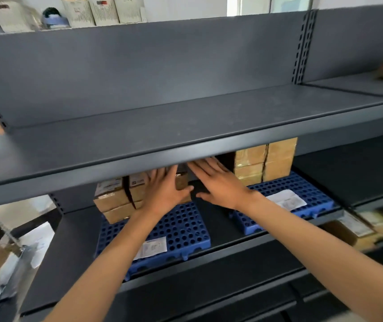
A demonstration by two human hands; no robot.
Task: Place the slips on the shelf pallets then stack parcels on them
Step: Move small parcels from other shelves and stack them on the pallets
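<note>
- Both arms reach into the dark grey shelf (209, 249), under the board above.
- The left hand (166, 190) lies flat, fingers spread wide, against the side of a stack of brown parcels (118, 198); it grips nothing.
- The right hand (218, 183) is also flat and open, fingers (203, 167) stretched forward together towards the shelf's dark back, holding nothing; the two thumbs nearly meet.
- Below the left fingers sits a blue perforated pallet (181, 228) carrying that parcel stack, with a white slip (152, 247) near its front edge, towards the wrist.
- Just right of the right fingers stands a second stack of tan parcels (264, 161) on another blue pallet (306, 184).
- A second white slip (285, 198) lies on that pallet, beside the right forearm.
- More parcels (360, 228) are blurred on a lower shelf to the far right.
</note>
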